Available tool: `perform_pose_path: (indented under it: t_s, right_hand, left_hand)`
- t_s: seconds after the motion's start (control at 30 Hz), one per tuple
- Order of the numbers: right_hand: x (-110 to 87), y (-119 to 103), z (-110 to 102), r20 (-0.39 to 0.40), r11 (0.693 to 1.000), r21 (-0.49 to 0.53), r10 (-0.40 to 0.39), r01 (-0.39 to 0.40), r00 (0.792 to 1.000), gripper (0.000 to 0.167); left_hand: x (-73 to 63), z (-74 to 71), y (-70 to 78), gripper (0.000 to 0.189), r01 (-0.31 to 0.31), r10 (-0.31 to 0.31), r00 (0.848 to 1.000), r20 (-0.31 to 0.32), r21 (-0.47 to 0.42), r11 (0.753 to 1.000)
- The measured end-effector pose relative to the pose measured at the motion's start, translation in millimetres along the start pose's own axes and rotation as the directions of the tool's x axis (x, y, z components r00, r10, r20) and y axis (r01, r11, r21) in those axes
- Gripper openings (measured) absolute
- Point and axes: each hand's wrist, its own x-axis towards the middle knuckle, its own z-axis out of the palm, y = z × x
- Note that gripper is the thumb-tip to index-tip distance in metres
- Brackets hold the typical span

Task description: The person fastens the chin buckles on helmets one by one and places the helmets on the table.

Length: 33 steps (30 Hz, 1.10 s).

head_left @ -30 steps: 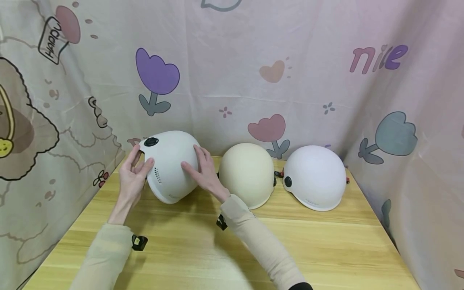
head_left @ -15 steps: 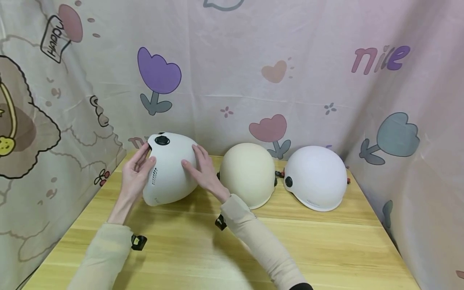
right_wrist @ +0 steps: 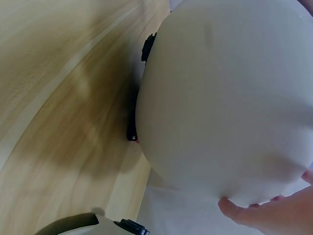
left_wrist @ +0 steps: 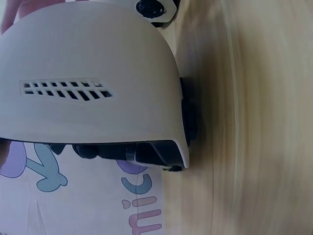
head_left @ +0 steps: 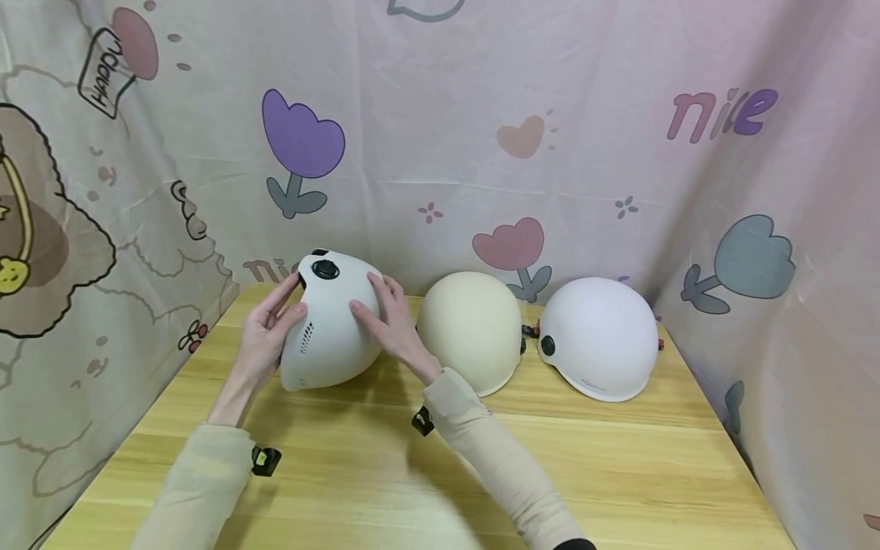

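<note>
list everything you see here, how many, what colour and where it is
tilted helmet: 1, white, left part of the table, between both hands
cream helmet: 1, cream, on the table, middle of the row
upright white helmet: 1, white, on the table, right end of the row
table: 1, light yellowish wood grain, under the helmets
patterned cloth: number of pieces unclear, pale with coloured prints, behind and on both sides
wrist devices: 2, black, one at each wrist
sleeves: 2, pale beige, one on each forearm
left hand: 1, bare, gripping the tilted helmet's rim
right hand: 1, bare, resting on the tilted helmet's shell
</note>
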Motion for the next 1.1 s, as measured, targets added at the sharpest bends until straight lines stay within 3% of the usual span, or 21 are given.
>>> perform_pose_path:
  t_s: [0.23, 0.4, 0.6, 0.9, 1.0, 1.1]
  right_hand:
    - [-2.9, 2, -4, -0.002, 0.999, -0.033, -0.014, 0.014, 1.0, 0.074]
    - [-6.5, 5, -5, 0.037, 0.999, -0.049, -0.007, 0.009, 0.999, 0.069]
    - [-7.8, 10, -5, 0.026, 0.999, -0.039, -0.022, 0.023, 0.999, 0.067]
    - [-9.7, 4, -8, -0.062, 0.991, -0.131, -0.004, -0.004, 0.998, 0.092]
    - [-9.3, 3, -8, -0.099, 0.989, -0.144, -0.032, 0.017, 0.995, 0.086]
    - [-8.7, 4, -8, -0.135, 0.988, -0.127, -0.107, 0.09, 0.985, 0.068]
  left_hand:
    - [-3.8, 3.6, -8.7, 0.063, -0.068, 0.07, 0.994, 0.077, -0.032, 0.997]
    - [-5.7, 8.2, -21.0, 0.064, -0.111, 0.107, 0.984, 0.142, 0.022, 0.994]
    - [-7.5, 14.9, -27.6, 0.062, -0.118, 0.116, 0.981, 0.158, 0.006, 0.993]
    - [-8.0, 12.8, -30.9, 0.058, -0.124, 0.106, 0.975, 0.197, 0.08, 0.989]
    - [-8.5, 9.1, -34.4, 0.058, -0.135, 0.117, 0.976, 0.186, 0.088, 0.987]
    - [-9.1, 4.6, -38.7, 0.056, -0.141, 0.128, 0.977, 0.168, 0.07, 0.987]
